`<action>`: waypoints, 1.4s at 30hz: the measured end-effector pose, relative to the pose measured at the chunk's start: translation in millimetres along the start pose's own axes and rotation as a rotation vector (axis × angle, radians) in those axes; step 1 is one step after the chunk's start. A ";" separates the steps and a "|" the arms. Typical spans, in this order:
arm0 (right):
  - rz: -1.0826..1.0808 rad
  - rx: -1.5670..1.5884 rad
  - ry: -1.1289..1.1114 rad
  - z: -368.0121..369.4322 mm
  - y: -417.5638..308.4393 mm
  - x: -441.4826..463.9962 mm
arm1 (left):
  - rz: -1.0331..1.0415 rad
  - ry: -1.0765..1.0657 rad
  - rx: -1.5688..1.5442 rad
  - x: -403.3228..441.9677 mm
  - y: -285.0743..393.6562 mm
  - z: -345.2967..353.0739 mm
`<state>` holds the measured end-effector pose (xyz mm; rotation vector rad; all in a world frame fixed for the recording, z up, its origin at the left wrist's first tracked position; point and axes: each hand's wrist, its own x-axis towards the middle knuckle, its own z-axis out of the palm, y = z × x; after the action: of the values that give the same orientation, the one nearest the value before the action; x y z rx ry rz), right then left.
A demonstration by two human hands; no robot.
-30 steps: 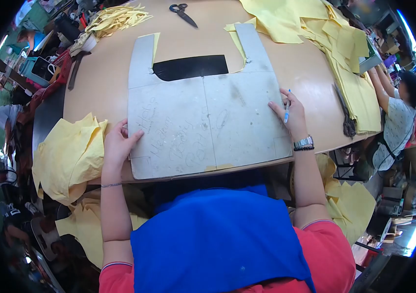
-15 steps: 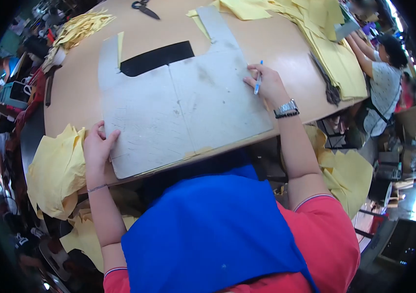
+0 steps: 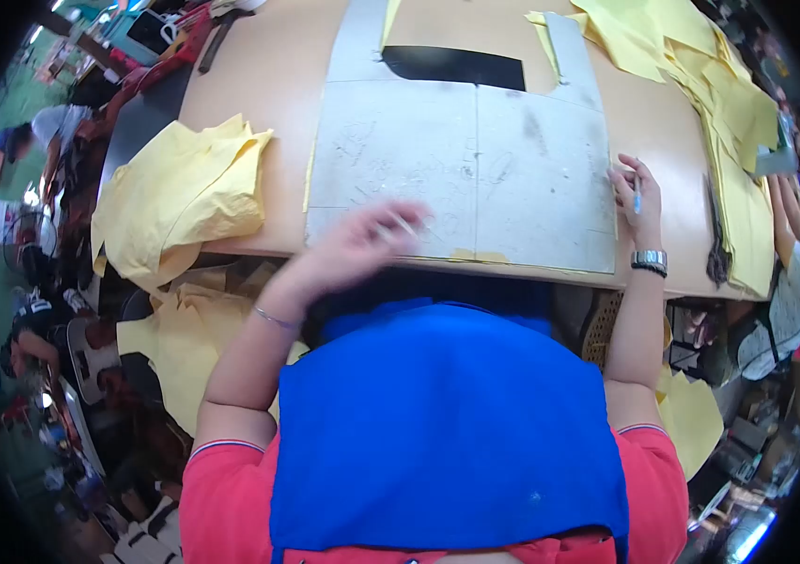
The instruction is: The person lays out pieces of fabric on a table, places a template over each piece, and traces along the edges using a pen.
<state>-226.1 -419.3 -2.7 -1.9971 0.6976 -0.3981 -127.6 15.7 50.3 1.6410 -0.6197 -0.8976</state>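
A large grey cardboard pattern (image 3: 400,160) with two straps and a notch lies flat on the table, pencil-like marks across its face. Yellow fabric edges peek out from beneath it at the straps and left side. In the notch sits a black piece (image 3: 461,68). My left hand (image 3: 362,246) is over the pattern's lower edge, its fingers smeared by motion; whether they touch the board I cannot tell. At the pattern's right edge, my right hand (image 3: 639,199) holds a blue-and-white pen (image 3: 636,201) with curled fingers.
Crumpled yellow fabric (image 3: 188,193) hangs over the table's left corner. More yellow fabric (image 3: 743,179) is stacked at the right, with dark scissors (image 3: 717,235) beside it. A person's arm (image 3: 783,218) reaches in at far right. The wooden table (image 3: 658,103) ends just before my blue apron.
My left hand has left the pattern's left edge and moved right across its lower part. My right hand stays by the right edge with the pen. The camera view has turned and shifted.
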 end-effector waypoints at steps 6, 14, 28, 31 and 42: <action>0.042 0.074 0.022 -0.3 3.2 2.1 | -0.338 -0.585 -0.250 -7.8 -5.6 48.0; 0.036 0.109 0.041 0.8 4.1 1.6 | -0.405 -0.594 0.117 -1.2 -26.8 51.6; 0.013 0.030 0.028 4.4 -3.0 -1.6 | -0.363 -0.633 0.248 -5.7 -4.6 40.6; -0.048 0.048 0.011 4.2 11.8 4.1 | -0.209 -0.558 0.191 -9.4 4.7 25.5; -0.117 0.060 0.020 2.6 24.3 5.9 | 0.138 0.726 0.984 39.2 -75.1 -106.3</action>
<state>-227.6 -430.6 -25.1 -1.9853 0.5765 -0.5032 -22.4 64.2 -20.9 2.5501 -0.6718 0.2265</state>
